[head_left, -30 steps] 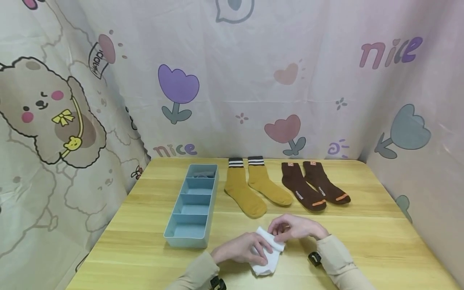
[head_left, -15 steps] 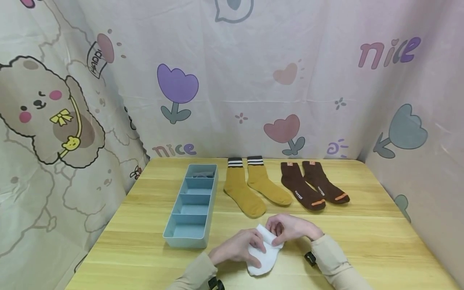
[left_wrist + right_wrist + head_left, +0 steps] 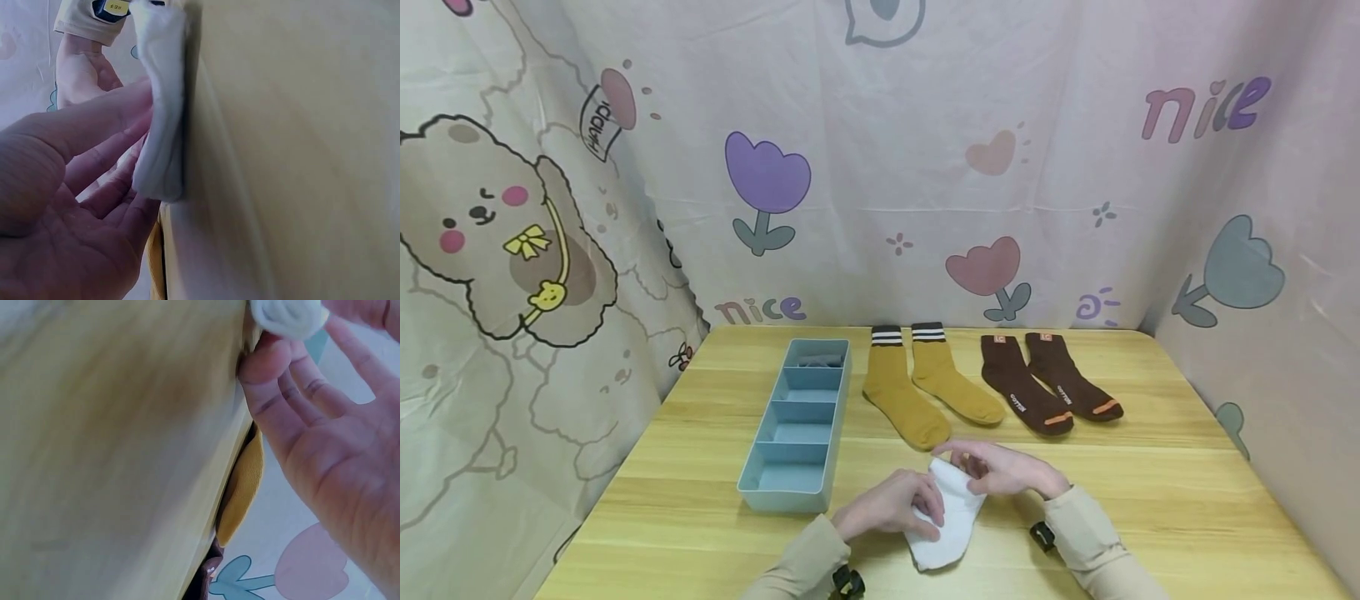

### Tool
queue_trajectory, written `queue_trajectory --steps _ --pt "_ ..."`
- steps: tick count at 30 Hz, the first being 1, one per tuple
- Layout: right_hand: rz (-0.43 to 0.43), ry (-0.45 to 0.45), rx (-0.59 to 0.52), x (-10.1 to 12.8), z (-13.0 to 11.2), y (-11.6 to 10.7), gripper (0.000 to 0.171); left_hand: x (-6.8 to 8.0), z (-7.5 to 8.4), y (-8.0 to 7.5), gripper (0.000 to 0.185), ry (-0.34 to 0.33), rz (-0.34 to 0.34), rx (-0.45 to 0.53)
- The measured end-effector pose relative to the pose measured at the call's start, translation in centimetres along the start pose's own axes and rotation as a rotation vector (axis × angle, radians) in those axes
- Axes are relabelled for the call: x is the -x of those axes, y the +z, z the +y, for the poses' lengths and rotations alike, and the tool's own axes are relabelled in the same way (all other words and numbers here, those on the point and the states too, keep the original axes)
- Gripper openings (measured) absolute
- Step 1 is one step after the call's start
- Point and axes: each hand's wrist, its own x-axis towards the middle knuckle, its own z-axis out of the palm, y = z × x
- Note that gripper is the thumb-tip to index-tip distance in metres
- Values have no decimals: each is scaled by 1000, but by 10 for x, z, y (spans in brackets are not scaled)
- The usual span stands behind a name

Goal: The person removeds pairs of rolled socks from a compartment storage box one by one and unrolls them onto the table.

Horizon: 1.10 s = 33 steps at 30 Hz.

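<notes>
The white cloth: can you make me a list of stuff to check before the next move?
1. White cloth down on the table: ok, it lies there between the hands.
2. Left hand on the cloth: ok, thumb and fingers touch its top.
3. Left hand wrapped round the cloth: not ok, it only rests on top.
4. Right hand at the cloth: ok, its thumb is at the far edge.
5. Right hand not touching the nearest yellow sock: cannot tell, its fingertips overlap the toe in the head view.
6. Blue box out of the way: ok, it stands to the left, apart from both hands.
</notes>
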Motion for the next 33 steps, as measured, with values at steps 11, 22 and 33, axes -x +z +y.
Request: queue_trajectory --steps 11,22,33 --pt "40 -59 103 1 1 1 60 1 -3 -2 7 7 -29 2" --pt "46 0 105 -3 0 3 33 1 -5 -3 8 10 -32 17" --pt "140 22 210 0 0 4 50 2 -6 -5 9 12 -40 15"
